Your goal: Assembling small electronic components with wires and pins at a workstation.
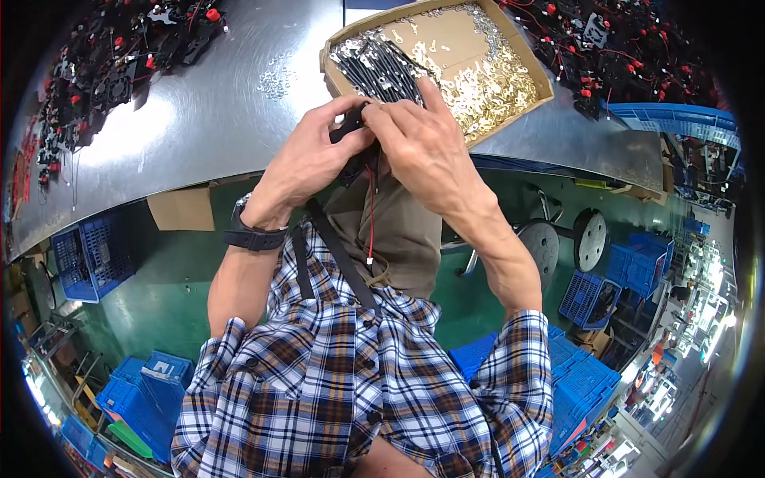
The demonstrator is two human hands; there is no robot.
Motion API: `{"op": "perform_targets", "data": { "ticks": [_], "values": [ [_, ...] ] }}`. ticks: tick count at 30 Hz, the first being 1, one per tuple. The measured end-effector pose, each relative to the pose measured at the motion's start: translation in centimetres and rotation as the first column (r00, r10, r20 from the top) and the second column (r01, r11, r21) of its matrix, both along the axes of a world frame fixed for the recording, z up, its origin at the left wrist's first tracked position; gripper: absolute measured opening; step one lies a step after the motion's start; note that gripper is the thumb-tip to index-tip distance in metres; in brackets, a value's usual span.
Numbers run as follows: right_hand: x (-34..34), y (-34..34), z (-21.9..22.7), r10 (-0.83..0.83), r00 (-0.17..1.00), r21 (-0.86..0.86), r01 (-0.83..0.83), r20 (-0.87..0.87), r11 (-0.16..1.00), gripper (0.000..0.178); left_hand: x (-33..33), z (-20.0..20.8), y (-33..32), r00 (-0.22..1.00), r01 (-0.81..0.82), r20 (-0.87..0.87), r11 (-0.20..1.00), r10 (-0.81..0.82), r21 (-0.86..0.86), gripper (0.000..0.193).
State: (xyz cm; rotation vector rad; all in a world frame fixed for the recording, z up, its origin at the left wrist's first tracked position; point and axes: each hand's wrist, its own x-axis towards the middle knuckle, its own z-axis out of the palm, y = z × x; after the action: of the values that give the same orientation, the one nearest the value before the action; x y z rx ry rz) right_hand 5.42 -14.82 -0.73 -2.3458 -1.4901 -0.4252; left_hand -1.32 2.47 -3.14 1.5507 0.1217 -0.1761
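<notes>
Just off the table's near edge, my left hand (315, 151) is closed around a small black part (351, 123), its thumb and forefinger pinching it from the left. A thin red wire (372, 215) hangs from the part over my lap and ends in a small white plug (369, 260). My right hand (418, 139) meets it from the other side, fingertips pressed on the part's top and the forefinger raised. Both hands cover most of the part, so its exact kind is hidden. Beyond them lies a cardboard tray (548, 84) holding black rods (378, 68), gold metal terminals (490, 92) and silver ones.
On the metal table (199, 103), small clear pieces (276, 77) lie left of the tray. Black assemblies with red caps are heaped at far left (119, 60) and far right (613, 52). Below are blue crates (94, 256) and a wheeled stool base (550, 239).
</notes>
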Motion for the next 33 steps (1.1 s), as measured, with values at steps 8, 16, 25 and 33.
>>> {"op": "perform_targets", "data": {
  "ticks": [8,16,25,33],
  "values": [
    [1.3,0.8,0.9,-0.017,0.999,-0.008,0.017,0.042,1.000,0.013,0.2,-0.1,0.0,0.999,-0.044,0.023,0.998,0.043,0.051,0.046],
    [-0.1,-2.8,2.5,-0.111,0.979,-0.275,0.061,-0.170,0.960,0.032,0.2,0.8,-1.0,0.999,-0.012,0.049,1.000,0.012,0.000,0.041],
    [-0.3,-1.7,2.7,-0.078,0.976,-0.149,0.048,-0.205,0.988,0.043,0.4,0.9,-0.4,0.999,-0.047,-0.007,0.999,0.047,0.025,0.037],
    [2.5,-5.6,3.8,-0.224,0.950,-0.006,0.228,-0.220,0.974,0.050,-0.9,2.4,2.1,0.993,-0.085,-0.105,0.966,0.060,-0.245,0.036]
  ]
}}
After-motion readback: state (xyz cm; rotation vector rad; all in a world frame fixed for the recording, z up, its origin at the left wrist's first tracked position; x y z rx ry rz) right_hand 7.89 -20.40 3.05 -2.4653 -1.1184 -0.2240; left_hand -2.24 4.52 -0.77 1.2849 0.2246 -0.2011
